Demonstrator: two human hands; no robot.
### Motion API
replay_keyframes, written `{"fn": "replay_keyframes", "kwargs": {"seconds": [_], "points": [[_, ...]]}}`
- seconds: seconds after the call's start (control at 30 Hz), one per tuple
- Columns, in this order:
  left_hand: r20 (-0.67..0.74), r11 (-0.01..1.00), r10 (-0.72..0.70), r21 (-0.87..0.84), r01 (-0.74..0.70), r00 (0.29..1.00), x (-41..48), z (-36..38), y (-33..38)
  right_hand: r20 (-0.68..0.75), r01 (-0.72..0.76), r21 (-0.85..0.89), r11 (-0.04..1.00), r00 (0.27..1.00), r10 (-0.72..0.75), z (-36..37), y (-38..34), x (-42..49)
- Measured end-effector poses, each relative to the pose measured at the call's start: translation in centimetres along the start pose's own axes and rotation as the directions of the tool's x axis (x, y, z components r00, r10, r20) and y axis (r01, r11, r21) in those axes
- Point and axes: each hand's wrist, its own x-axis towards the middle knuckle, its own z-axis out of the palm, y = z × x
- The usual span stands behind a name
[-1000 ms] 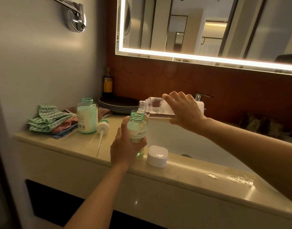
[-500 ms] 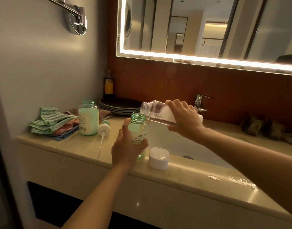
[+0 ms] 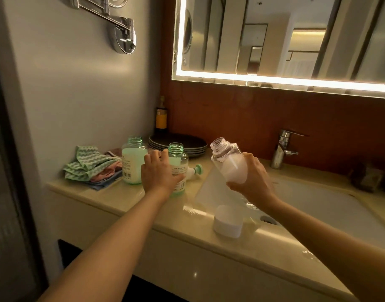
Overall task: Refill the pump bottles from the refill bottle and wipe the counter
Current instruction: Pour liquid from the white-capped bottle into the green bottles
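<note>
My left hand grips a small green-tinted pump bottle standing open-necked on the beige counter. Beside it to the left stands a second open bottle, mostly full of pale green liquid. A pump head lies on the counter behind the gripped bottle. My right hand holds the clear refill bottle nearly upright over the sink's left edge, white liquid in its lower part. Its white cap sits on the counter's front edge.
Folded cloths lie at the counter's left end by the wall. Dark plates are stacked at the back, a dark bottle in the corner. The white sink and chrome tap lie to the right. Water glistens on the counter's front right.
The refill bottle has been tipped back from pouring to nearly upright and moved right. My left hand slid the small bottle left, towards the fuller bottle. The view dropped and shifted.
</note>
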Motion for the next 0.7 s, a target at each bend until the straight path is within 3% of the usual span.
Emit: {"fn": "replay_keyframes", "kwargs": {"seconds": [0.1, 0.17, 0.3, 0.4, 0.53, 0.7], "points": [[0.0, 1.0, -0.013, 0.008, 0.013, 1.0, 0.9, 0.1, -0.6, 0.022, 0.002, 0.004, 1.0, 1.0, -0.002, 0.7, 0.0, 0.2], [-0.094, 0.992, -0.062, -0.116, 0.051, 0.994, 1.1, 0.0, -1.2, 0.031, 0.006, 0.027, 1.0, 0.999, -0.006, 1.1, -0.1, 0.5], [-0.293, 0.883, -0.382, -0.395, 0.252, 0.876, 2.4, -0.5, -4.3, 0.048, 0.009, 0.041, 0.999, 0.999, -0.011, 1.7, -0.1, 1.2], [-0.203, 0.838, -0.455, -0.428, 0.339, 0.867, 3.5, -0.2, -7.2, 0.052, 0.032, 0.035, 0.999, 0.998, -0.034, 1.9, 0.0, 1.7], [-0.026, 0.806, -0.364, -0.51, 0.301, 0.931, 4.6, 0.7, -8.9, 0.054, 0.037, 0.036, 0.999, 0.998, -0.039, 2.3, -0.4, 2.0], [0.064, 0.758, -0.354, -0.565, 0.326, 0.933, 5.3, 1.5, -9.2, 0.075, 0.042, 0.036, 0.998, 0.996, -0.045, 3.0, -1.0, 2.1]]}}
